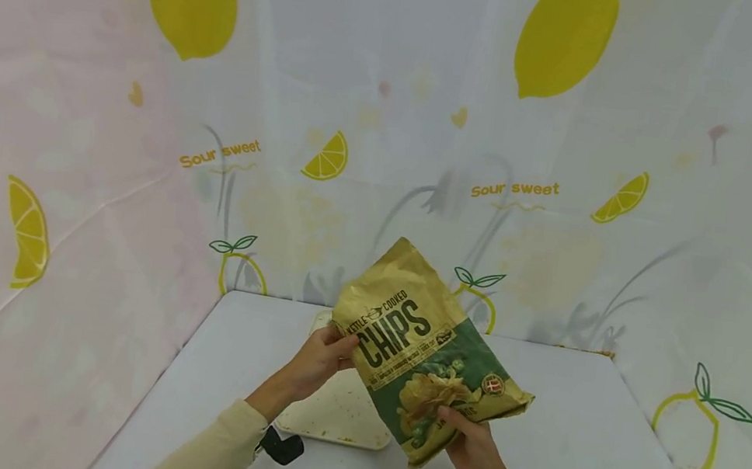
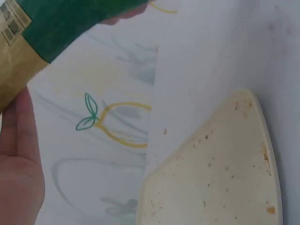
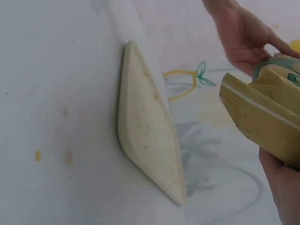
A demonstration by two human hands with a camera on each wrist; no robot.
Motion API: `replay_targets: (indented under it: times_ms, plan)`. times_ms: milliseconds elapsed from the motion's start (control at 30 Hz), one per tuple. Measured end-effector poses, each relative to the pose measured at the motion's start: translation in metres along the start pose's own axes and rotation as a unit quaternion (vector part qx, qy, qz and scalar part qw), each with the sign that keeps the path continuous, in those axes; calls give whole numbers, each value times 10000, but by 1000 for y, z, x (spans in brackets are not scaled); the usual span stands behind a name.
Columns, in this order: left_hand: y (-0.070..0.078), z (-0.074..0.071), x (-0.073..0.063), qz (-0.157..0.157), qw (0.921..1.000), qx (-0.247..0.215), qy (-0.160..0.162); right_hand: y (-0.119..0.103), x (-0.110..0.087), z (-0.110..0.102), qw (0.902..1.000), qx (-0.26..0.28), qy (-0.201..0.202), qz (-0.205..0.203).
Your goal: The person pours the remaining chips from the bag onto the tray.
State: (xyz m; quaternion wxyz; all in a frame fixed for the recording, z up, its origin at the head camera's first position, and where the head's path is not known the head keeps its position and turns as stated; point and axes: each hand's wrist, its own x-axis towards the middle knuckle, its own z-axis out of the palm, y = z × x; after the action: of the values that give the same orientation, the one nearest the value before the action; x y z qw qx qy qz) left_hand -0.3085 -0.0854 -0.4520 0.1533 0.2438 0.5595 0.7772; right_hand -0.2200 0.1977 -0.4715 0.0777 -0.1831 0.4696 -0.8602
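Note:
A gold and green bag of chips (image 1: 397, 350) is held up at a tilt in the head view, its printed front facing me. My left hand (image 1: 318, 360) grips the bag's left edge, thumb on the front and the other fingers mostly hidden behind it. At the lower end, my right hand (image 1: 472, 450) pinches the bag with its thumb on the front. The right wrist view shows the crimped end seam of the bag (image 3: 262, 110), which looks sealed along the visible part. Behind and below the bag lies a cream tray (image 1: 332, 421), partly covered by it.
Small brown crumbs and stains dot the tray (image 2: 211, 173). It lies on a white table (image 1: 575, 447), which has a few yellowish spots. Lemon-printed curtains (image 1: 391, 111) enclose the table at the back and sides. A black device (image 1: 282, 447) sits by the left wrist.

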Motion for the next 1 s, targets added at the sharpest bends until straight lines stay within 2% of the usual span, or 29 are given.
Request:
replay_targets:
  times_ms: [167,300,367,467,533,567,633,700,767,800,900,933,1000]
  plan:
    - [-2,0,-3,78,9995,-5,321,2,-6,-8,9969,-386,438,-529]
    - [-8,-2,-8,130,9990,-53,423,-4,-9,-9,9896,-1003,372,-965]
    - [-12,-2,-9,142,9985,-130,520,-7,-9,-7,9809,-1498,187,-1223]
    - [-17,-4,-10,107,9977,-212,636,-9,-11,-8,9630,-2196,36,-1563]
    - [-21,-5,-11,56,9975,-202,682,-9,-14,-13,9547,-2456,-40,-1682]
    - [-23,-5,-12,21,9975,-177,685,-9,-15,-15,9549,-2444,-83,-1683]
    - [-29,-6,-15,-46,9977,-100,667,-8,-19,-20,9611,-2278,-212,-1546]
    - [-35,-7,-19,-157,9975,-71,689,-6,-23,-24,9681,-2158,-302,-1240]
    - [-42,-9,-23,-275,9972,-56,692,-4,-26,-25,9705,-2290,-82,-745]
    - [-45,-10,-25,-315,9971,-60,689,-3,-27,-25,9678,-2467,56,-496]
    - [-54,-13,-29,-344,9974,-46,635,0,-26,-22,9505,-3051,561,169]
    - [-56,-14,-30,-343,9976,-49,604,0,-25,-20,9438,-3219,676,313]
    - [-58,-17,-32,-395,9976,-37,575,2,-24,-17,9371,-3399,675,409]
